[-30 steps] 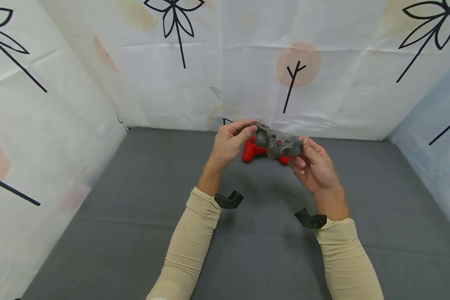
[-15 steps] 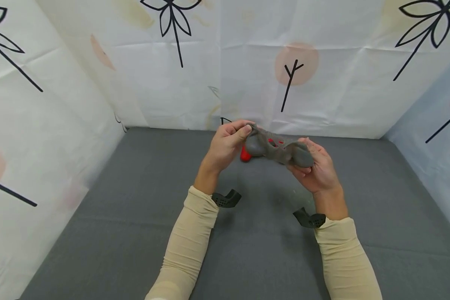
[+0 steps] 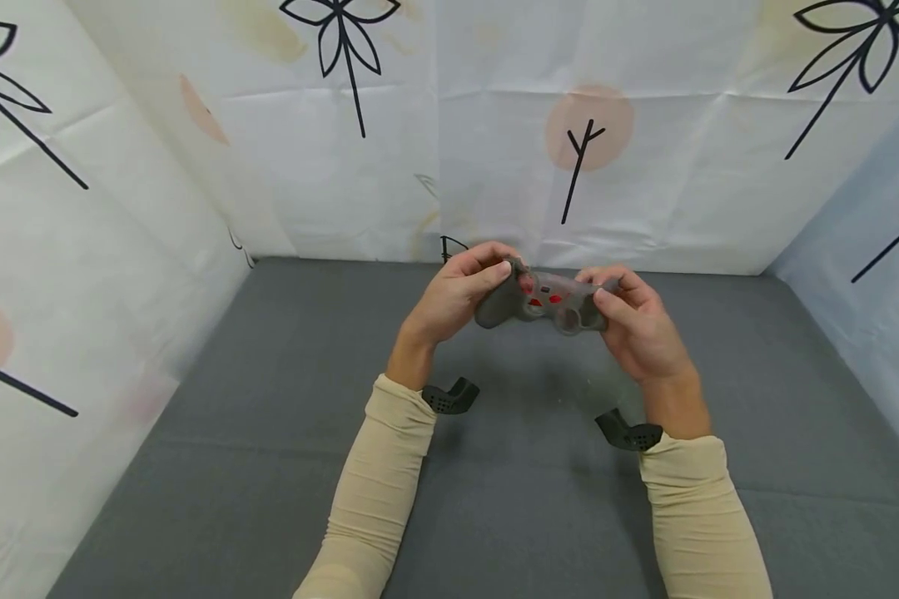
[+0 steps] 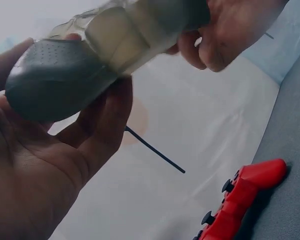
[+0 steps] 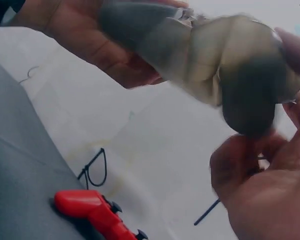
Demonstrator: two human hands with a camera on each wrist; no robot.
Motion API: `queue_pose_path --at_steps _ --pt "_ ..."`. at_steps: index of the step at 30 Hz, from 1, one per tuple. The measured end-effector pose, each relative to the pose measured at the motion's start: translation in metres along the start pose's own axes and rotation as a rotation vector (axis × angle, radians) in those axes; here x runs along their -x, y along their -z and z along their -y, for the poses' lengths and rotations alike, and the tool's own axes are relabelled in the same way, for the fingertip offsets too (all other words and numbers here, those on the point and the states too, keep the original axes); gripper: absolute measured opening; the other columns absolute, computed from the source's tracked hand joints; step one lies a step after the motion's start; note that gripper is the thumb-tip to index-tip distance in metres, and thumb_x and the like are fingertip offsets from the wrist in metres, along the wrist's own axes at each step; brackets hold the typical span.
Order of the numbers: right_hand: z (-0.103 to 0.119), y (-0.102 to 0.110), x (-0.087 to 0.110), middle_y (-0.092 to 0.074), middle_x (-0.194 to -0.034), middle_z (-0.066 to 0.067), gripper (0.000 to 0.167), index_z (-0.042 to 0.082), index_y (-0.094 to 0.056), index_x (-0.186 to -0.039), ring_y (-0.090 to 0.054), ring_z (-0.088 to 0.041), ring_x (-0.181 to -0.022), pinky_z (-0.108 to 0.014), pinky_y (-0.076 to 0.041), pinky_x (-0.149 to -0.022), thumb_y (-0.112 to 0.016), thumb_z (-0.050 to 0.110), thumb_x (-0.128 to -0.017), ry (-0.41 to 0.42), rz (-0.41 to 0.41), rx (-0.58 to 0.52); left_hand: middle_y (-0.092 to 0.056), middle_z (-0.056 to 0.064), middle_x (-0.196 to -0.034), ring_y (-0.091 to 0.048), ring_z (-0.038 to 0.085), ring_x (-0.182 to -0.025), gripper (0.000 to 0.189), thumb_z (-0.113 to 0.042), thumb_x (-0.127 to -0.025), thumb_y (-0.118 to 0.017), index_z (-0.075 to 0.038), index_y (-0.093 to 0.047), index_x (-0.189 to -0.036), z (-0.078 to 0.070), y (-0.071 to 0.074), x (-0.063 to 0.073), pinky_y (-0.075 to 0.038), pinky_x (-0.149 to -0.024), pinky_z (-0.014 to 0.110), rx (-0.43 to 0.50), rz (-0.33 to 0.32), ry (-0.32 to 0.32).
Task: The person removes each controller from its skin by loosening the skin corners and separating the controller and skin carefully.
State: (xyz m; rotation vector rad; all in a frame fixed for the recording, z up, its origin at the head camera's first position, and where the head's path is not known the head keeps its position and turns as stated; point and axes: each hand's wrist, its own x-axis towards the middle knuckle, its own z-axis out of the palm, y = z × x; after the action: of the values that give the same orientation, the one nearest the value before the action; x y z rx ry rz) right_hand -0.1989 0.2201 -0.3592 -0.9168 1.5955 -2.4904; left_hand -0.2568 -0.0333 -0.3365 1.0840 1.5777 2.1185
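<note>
A translucent grey silicone controller cover (image 3: 500,306) is held up between both hands over the table's far part. The left hand (image 3: 453,291) pinches its left end, thumb on the near side. At the opposite end, the right hand (image 3: 640,329) grips it between thumb and fingers. The cover looks limp and hollow, with cut-out holes through which red shows in the head view. Below it, a red game controller (image 4: 235,207) with black thumbsticks lies on the table, its red grip (image 5: 80,202) also visible in the right wrist view. The cover hides the controller in the head view.
Grey cloth (image 3: 307,466) covers the table. A white sheet (image 3: 494,150) printed with plants and circles stands along its far edge, with similar sheets to the left (image 3: 82,274) and right (image 3: 869,249). Black wrist mounts (image 3: 451,396) sit on both forearms.
The cover has been turned over and tilted between the hands, so its outline now looks like a controller's. The right hand's thumb has shifted to its near face. The red controller went out of sight behind it.
</note>
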Motion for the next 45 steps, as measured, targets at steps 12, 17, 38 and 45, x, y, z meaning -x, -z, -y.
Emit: queue_pose_path --at_steps 12,17,38,45 --pt "0.009 0.005 -0.002 -0.063 -0.098 0.001 0.013 0.010 -0.058 -0.118 -0.067 -0.009 -0.087 -0.022 -0.057 -0.075 -0.057 0.011 -0.104 -0.189 -0.242 0.176 -0.062 0.008 -0.133 -0.060 0.015 -0.116 0.032 -0.018 -0.108 -0.051 -0.007 -0.060 -0.137 0.007 0.004 -0.005 -0.049 -0.093 0.029 -0.355 -0.105 0.096" --pt "0.008 0.003 -0.005 -0.064 -0.094 0.003 0.015 0.011 -0.061 -0.115 -0.066 -0.008 -0.083 -0.019 -0.057 -0.073 -0.064 0.016 -0.101 -0.226 -0.370 0.219 -0.063 0.010 -0.138 -0.059 0.017 -0.107 0.043 -0.020 -0.105 -0.059 -0.015 -0.052 -0.147 0.008 0.006 -0.003 -0.042 -0.070 0.031 -0.348 -0.124 0.199" --pt "0.019 0.008 0.000 -0.050 -0.147 -0.005 0.053 0.022 -0.045 -0.148 -0.048 -0.013 -0.132 -0.016 -0.052 -0.089 -0.067 0.021 -0.100 -0.516 -0.205 0.506 -0.073 0.015 -0.120 -0.072 0.024 -0.104 0.033 -0.002 -0.092 -0.074 -0.007 -0.068 -0.123 0.008 0.014 -0.001 -0.057 -0.086 0.030 -0.353 -0.421 0.174" --pt "0.013 0.012 -0.003 -0.074 -0.090 0.015 0.055 0.006 -0.045 -0.145 -0.070 -0.002 -0.081 -0.021 -0.058 -0.074 -0.070 0.019 -0.098 -0.481 -0.326 0.482 -0.074 0.007 -0.122 -0.066 0.021 -0.118 0.035 -0.017 -0.094 -0.075 -0.016 -0.066 -0.128 0.011 0.020 0.002 -0.053 -0.080 0.030 -0.559 -0.353 0.273"
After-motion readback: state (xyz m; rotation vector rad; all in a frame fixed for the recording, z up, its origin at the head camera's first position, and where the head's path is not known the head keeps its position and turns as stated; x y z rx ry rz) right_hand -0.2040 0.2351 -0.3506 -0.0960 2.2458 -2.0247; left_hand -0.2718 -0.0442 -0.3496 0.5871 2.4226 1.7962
